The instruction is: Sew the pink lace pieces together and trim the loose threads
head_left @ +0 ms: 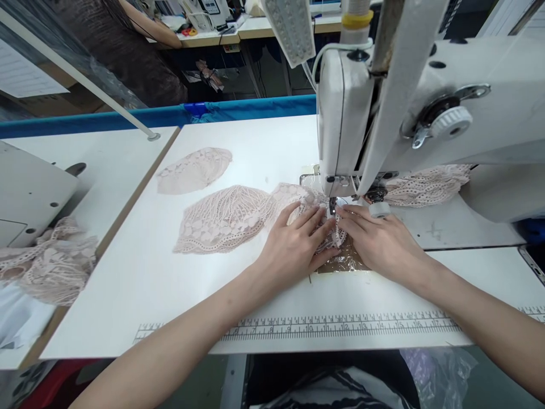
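Observation:
My left hand point(298, 241) lies flat, fingers stretched out, pressing pale pink lace point(225, 218) onto the white table just left of the sewing machine's needle point(331, 207). My right hand point(378, 238) lies flat beside it on the right, fingers extended toward the presser foot, holding the same lace down. The white sewing machine point(426, 102) rises directly above both hands. More of the lace point(426, 184) trails out behind the needle under the machine arm.
A separate lace piece point(193, 169) lies at the back left. A lace pile point(51, 261) sits on the left table. A printed ruler strip point(340, 326) runs along the front edge. Another person point(136, 51) works at a far bench.

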A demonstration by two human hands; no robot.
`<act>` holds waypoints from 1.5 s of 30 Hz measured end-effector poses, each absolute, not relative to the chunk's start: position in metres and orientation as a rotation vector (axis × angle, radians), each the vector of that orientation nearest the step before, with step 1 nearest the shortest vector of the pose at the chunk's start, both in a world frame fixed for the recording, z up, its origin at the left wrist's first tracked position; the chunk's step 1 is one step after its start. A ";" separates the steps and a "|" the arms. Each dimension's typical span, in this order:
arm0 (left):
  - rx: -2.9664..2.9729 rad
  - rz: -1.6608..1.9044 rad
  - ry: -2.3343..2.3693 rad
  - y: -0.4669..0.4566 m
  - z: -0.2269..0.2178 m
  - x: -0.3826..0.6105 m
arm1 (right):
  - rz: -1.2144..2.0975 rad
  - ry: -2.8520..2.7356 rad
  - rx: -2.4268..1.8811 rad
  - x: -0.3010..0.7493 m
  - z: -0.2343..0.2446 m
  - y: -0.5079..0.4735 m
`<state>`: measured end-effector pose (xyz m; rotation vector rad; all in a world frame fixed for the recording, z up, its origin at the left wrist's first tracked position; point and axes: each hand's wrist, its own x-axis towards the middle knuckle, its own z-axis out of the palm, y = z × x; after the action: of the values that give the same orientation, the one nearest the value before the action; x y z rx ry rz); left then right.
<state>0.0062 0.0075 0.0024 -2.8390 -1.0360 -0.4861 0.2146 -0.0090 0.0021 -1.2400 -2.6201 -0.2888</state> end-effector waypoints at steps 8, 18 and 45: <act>-2.762 -0.642 -0.652 0.012 -0.001 -0.007 | -0.393 -2.563 -1.091 0.215 0.001 -0.010; -2.909 -0.728 -0.964 0.016 0.002 0.006 | -0.368 -2.432 -1.004 0.216 0.002 -0.006; -2.848 -0.692 -1.516 0.033 0.009 0.034 | -0.206 -2.062 -1.290 0.215 -0.007 0.010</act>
<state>0.0344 0.0329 0.0087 -2.8483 -1.5164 -0.6917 0.2151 0.0102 -0.0071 -1.2898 -2.0624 -0.2058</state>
